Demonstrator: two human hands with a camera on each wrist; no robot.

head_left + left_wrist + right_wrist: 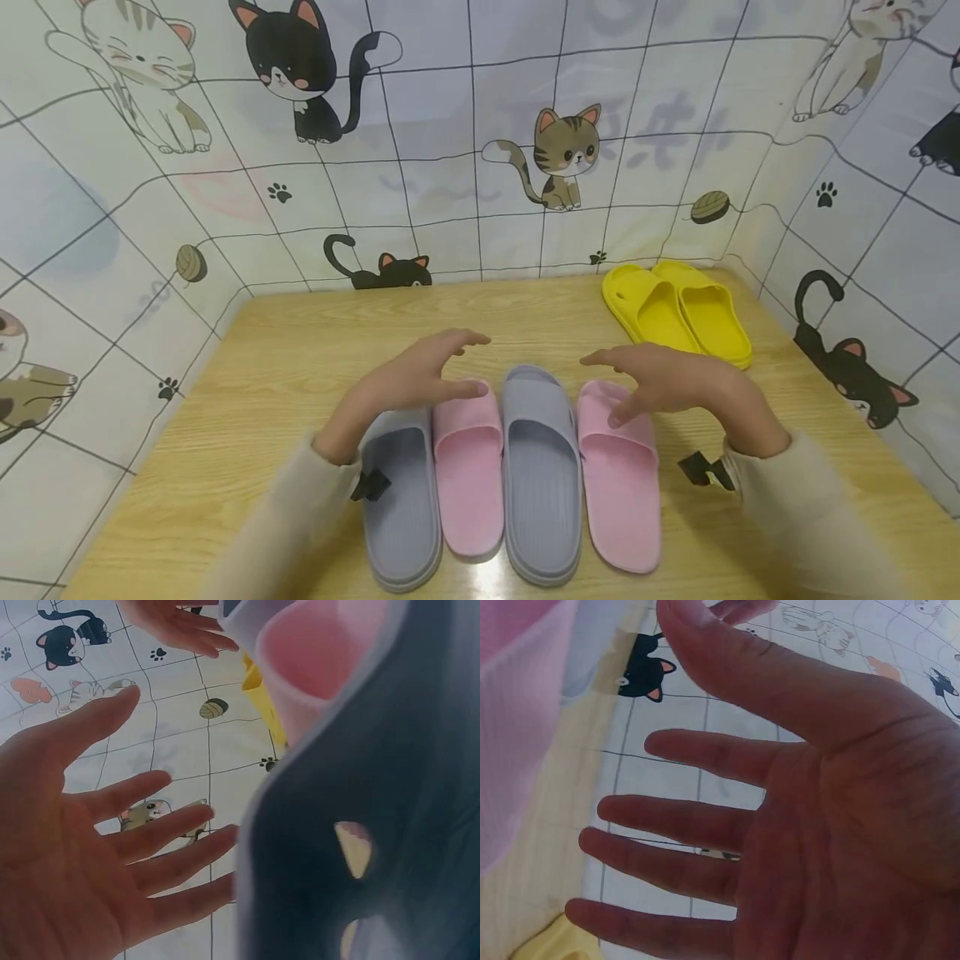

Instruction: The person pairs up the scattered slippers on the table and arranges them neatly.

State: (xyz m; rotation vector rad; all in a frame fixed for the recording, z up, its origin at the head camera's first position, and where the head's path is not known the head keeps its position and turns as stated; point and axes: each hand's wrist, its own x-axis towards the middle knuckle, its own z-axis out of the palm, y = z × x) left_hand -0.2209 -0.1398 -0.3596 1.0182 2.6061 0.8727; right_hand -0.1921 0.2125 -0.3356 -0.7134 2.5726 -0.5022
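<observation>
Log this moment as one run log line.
left hand: open, above grey and pink slippers | right hand: open, holding nothing | yellow slippers: far right of table

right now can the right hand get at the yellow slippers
Probably yes. The right hand hovers open above the right pink slipper, holding nothing, and the yellow slippers lie just beyond it toward the back right corner, with only bare table between them.

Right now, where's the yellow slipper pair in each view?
Head: yellow slipper pair at the table's far right corner, beyond the right hand.
Left wrist: yellow sliver upper middle, beside the pink slipper.
Right wrist: yellow edge at bottom left.
Shared landmark: cat-print wall.
</observation>
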